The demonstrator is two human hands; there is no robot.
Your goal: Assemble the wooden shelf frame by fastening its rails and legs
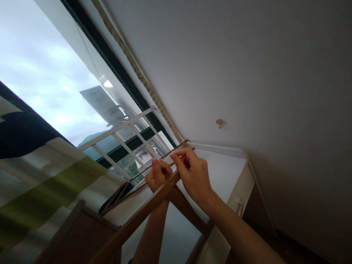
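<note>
A small hook (219, 123) is fixed to the grey wall (275, 73); a striped cloth (41, 183) is hung beside the window (55, 80).

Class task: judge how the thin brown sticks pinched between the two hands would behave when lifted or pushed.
The thin sticks look straight and slender: probably stiff, light, snappable. The left hand and right hand pinch them with fingertips, suggesting little weight. Being thin rods, they might roll.

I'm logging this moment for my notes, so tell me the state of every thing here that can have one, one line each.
Left hand: closed on the thin rods.
Right hand: fingers pinched on the thin rods.
Thin rods: held together, slanting, lower ends at the fabric.
Wooden frame: bars crossed, tilted.
Green checked fabric: draped.
Wall hook: bare.
White cabinet: door shut.
</note>
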